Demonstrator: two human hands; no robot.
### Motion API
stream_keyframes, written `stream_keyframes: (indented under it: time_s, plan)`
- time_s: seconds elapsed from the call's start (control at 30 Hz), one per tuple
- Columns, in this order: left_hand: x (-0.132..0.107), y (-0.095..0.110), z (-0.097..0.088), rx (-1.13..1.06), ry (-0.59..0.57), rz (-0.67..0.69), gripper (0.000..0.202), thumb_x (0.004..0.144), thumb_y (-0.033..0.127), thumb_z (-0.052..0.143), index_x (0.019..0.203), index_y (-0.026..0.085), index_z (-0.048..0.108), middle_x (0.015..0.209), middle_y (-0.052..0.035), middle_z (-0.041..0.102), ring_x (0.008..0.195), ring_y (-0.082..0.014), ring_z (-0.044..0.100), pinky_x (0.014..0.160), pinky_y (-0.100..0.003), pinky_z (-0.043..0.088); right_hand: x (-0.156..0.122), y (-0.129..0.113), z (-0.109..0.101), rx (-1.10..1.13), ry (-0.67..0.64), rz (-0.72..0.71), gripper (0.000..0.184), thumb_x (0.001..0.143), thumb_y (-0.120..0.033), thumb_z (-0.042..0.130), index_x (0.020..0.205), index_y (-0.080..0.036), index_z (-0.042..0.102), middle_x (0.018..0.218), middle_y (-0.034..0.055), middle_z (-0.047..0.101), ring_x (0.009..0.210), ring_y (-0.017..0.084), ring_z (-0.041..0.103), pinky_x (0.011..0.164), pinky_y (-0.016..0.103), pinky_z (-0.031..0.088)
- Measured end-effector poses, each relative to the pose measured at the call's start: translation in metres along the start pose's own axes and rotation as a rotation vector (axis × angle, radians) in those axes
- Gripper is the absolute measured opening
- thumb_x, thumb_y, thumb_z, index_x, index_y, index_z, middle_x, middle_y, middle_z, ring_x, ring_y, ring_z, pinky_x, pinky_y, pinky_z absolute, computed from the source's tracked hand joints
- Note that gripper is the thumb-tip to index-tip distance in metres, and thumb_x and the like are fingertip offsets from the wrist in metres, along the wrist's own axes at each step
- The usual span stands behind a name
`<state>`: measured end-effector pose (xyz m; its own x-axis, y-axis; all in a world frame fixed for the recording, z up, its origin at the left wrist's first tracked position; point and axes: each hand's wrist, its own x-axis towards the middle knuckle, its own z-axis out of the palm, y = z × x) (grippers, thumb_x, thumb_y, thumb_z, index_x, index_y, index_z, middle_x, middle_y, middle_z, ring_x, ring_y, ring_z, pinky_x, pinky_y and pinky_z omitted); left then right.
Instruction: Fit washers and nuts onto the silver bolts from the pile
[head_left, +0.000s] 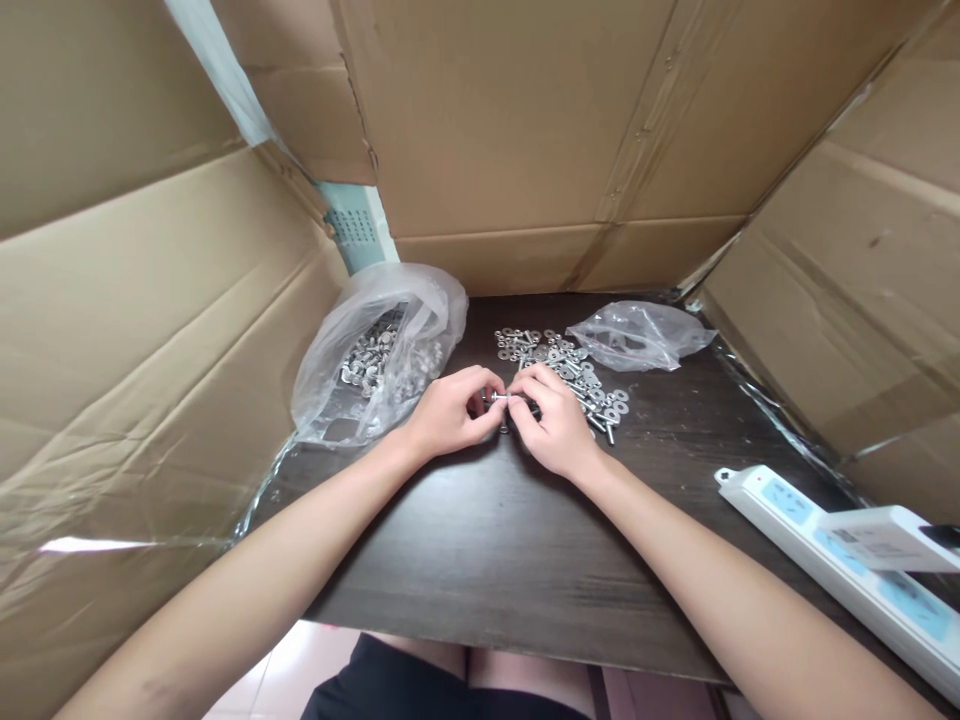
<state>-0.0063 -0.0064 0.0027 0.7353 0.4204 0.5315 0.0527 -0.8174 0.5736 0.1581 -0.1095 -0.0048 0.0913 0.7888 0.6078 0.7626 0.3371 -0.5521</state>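
A small silver bolt (499, 397) bridges the gap between my two hands above the dark table. My left hand (459, 410) pinches it at the left end with thumb and forefinger. At the other end, the fingertips of my right hand (551, 418) are closed around it; whether they also hold a washer or nut is too small to tell. Just beyond my right hand lies a loose pile of bolts, washers and nuts (570, 372). Small metal pieces under my fingers are partly hidden.
A clear plastic bag (442, 300) with several metal fasteners (367, 362) stands open at the left. Another clear bag (645, 335) lies at the back right. A white power strip (787, 520) with a plugged-in adapter (885, 535) sits at the right. Cardboard walls (525, 120) surround the table (480, 540).
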Motion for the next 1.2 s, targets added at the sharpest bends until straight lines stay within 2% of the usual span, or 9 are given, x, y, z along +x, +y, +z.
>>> stream_keyframes:
  time_s: [0.73,1.2]
  plan:
    - [-0.0001,-0.0006,0.0007,-0.017,-0.002,-0.002,0.008,0.09,0.024,0.065,0.095,0.018,0.065,0.084,0.0001,0.065,0.061,-0.0095,0.059,0.061,-0.022,0.047,0.0,0.002,-0.0003,0.035,-0.002,0.011,0.017,0.097,-0.018,0.051,0.082,-0.021,0.059,0.095,0.0076,0.062,0.093,0.024,0.062,0.083,0.04,0.05]
    - [-0.0002,-0.0001,0.0006,-0.025,-0.006,-0.009,0.011,0.092,0.026,0.064,0.099,0.018,0.066,0.089,-0.0021,0.067,0.063,-0.0109,0.061,0.063,-0.025,0.049,0.0006,0.0013,0.0,0.023,-0.02,0.026,0.015,0.099,-0.02,0.048,0.087,-0.021,0.057,0.097,0.0082,0.062,0.094,0.024,0.06,0.084,0.041,0.049]
